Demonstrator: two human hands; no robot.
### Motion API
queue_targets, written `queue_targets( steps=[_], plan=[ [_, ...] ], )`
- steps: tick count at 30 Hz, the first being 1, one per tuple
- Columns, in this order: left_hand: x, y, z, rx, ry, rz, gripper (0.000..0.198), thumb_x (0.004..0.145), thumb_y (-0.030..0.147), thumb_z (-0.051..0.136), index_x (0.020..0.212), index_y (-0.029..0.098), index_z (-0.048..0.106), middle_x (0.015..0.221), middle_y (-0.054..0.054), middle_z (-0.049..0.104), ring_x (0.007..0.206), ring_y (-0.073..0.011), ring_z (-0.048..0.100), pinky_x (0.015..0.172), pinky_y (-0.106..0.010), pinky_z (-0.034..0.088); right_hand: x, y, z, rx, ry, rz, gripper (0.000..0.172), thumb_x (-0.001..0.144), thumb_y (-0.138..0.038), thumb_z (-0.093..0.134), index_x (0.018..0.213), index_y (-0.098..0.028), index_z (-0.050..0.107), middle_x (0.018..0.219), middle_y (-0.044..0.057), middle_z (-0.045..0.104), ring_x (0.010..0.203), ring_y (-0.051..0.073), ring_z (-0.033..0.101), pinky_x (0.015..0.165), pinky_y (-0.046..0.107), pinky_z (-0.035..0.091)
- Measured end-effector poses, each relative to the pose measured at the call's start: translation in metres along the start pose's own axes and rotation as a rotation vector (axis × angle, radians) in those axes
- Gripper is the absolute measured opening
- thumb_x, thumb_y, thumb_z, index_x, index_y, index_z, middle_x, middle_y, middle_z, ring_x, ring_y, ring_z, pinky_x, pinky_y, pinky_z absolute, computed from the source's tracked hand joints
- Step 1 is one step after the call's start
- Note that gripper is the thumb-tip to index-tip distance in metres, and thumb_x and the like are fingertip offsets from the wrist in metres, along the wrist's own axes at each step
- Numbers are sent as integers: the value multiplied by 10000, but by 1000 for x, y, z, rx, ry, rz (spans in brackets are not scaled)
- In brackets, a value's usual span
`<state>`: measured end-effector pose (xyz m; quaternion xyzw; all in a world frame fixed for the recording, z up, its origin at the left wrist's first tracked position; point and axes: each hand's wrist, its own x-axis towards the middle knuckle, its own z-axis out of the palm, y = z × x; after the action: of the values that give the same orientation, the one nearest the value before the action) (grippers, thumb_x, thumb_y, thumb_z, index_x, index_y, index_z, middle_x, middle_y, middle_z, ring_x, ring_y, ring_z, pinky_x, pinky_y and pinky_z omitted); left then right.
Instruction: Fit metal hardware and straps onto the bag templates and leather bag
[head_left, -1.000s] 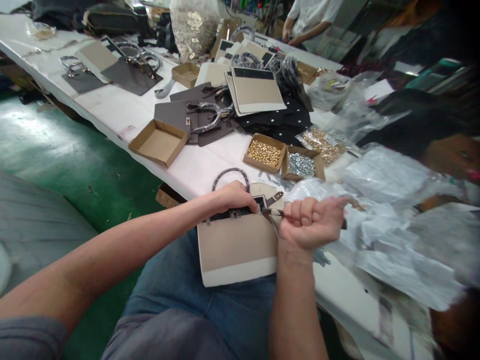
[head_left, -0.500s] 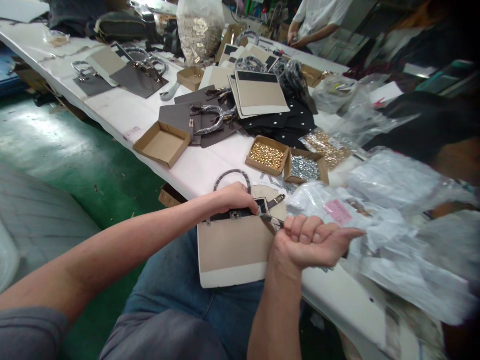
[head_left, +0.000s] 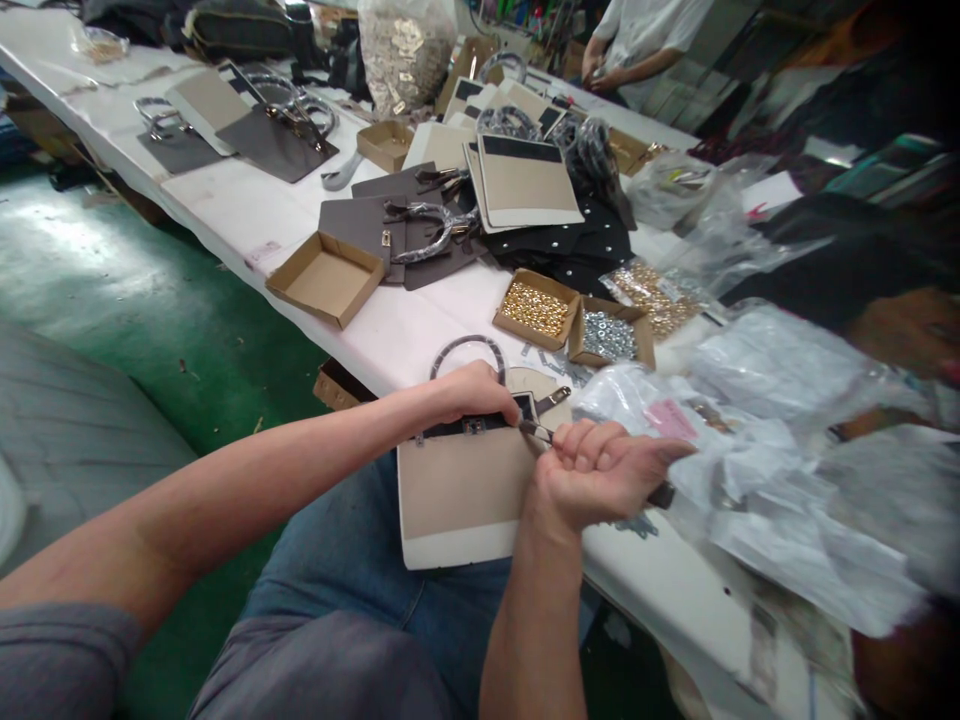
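Note:
On my lap, against the table edge, rests a beige handbag panel (head_left: 465, 490) with a pale lower strip, small metal fittings (head_left: 474, 426) along its dark upper band and a ring-shaped handle (head_left: 471, 345) beyond it. My left hand (head_left: 484, 390) grips the panel's upper part, fingertips by the dark band; some fingers are hidden. My right hand (head_left: 600, 465) is wrapped round a pair of pliers, whose metal jaws (head_left: 534, 431) meet the panel near my left fingertips. What the jaws hold is too small to tell. A strap with a metal end (head_left: 555, 397) sticks out just beyond.
Boxes of gold pieces (head_left: 534, 308) and silver pieces (head_left: 609, 335) stand ahead, with a cardboard tray (head_left: 326, 280) to their left. Crumpled plastic bags (head_left: 787, 480) cover the right side. Dark bag parts (head_left: 360, 235) and beige panels (head_left: 529, 185) lie farther back. A co-worker (head_left: 645, 45) is across the table.
My right hand has shifted left and slightly down, with the pliers closer to my left fingertips. My left hand stays on the panel.

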<state>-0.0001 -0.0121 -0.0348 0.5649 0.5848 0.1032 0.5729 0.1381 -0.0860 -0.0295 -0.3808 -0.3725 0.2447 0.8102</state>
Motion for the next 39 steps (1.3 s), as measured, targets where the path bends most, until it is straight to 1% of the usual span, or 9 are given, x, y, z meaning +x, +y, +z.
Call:
queue_targets(
  steps=[6, 10, 15, 19, 22, 27, 31, 35, 39],
  plan=[
    [3, -4, -9, 5, -78, 12, 355, 669, 434, 978, 825, 185, 779, 856, -87, 819, 714, -240, 724, 564, -313, 484, 6, 0, 9, -27, 21, 88, 770, 1175, -587, 605, 589, -231, 255, 462, -85, 243, 364, 65, 231, 403, 247, 240],
    [2, -3, -12, 12, -93, 49, 354, 676, 435, 990, 752, 202, 734, 802, -58, 792, 685, -221, 695, 551, -309, 452, 20, 4, 20, -70, 45, 161, 775, 1080, -588, 761, 538, -255, 318, 439, -85, 296, 342, 78, 286, 344, 263, 231],
    [0, -1, -14, 10, -88, 87, 335, 677, 374, 1011, 730, 200, 730, 748, -21, 756, 662, -191, 660, 530, -293, 418, 33, 10, 32, -146, -32, 235, 735, 1014, -622, 827, 538, -263, 398, 445, -90, 340, 344, 76, 311, 318, 256, 263],
    [-2, -2, -17, 31, -97, 119, 377, 673, 422, 1036, 771, 194, 752, 784, -22, 774, 700, -193, 678, 536, -280, 428, 34, 12, 39, -204, -58, 245, 712, 991, -605, 855, 558, -263, 405, 459, -93, 356, 351, 73, 316, 314, 252, 252],
    [-4, -3, -17, 33, -90, 115, 412, 673, 461, 1044, 787, 193, 751, 797, -20, 774, 703, -188, 676, 533, -276, 424, 34, 11, 44, -243, -96, 266, 697, 972, -644, 863, 583, -262, 428, 474, -94, 373, 358, 73, 342, 320, 248, 259],
    [-6, -2, -12, -9, -77, 36, 366, 694, 404, 1020, 856, 184, 776, 893, -38, 814, 732, -195, 712, 551, -275, 475, 43, 7, 34, -151, -80, 380, 759, 971, -703, 831, 578, -273, 346, 467, -102, 306, 360, 70, 290, 322, 250, 239],
    [-8, -1, -7, -10, -58, 8, 357, 701, 383, 998, 907, 180, 790, 959, -60, 840, 747, -208, 738, 557, -280, 500, 62, -2, 25, -147, -129, 488, 770, 958, -687, 839, 588, -279, 302, 445, -105, 276, 359, 69, 248, 320, 260, 223],
    [-11, -2, -5, 6, -25, -5, 405, 690, 399, 1002, 964, 172, 807, 956, -65, 842, 732, -209, 738, 567, -286, 508, 78, -8, 43, -180, -189, 452, 725, 963, -654, 841, 605, -286, 328, 451, -98, 307, 362, 75, 267, 319, 276, 207],
    [-15, -1, -6, 18, 9, 30, 396, 691, 409, 1010, 924, 164, 804, 862, -40, 798, 686, -186, 692, 549, -284, 480, 80, 0, 68, -241, -281, 492, 701, 922, -637, 885, 623, -287, 356, 451, -99, 329, 355, 75, 288, 309, 270, 186]
  ],
)
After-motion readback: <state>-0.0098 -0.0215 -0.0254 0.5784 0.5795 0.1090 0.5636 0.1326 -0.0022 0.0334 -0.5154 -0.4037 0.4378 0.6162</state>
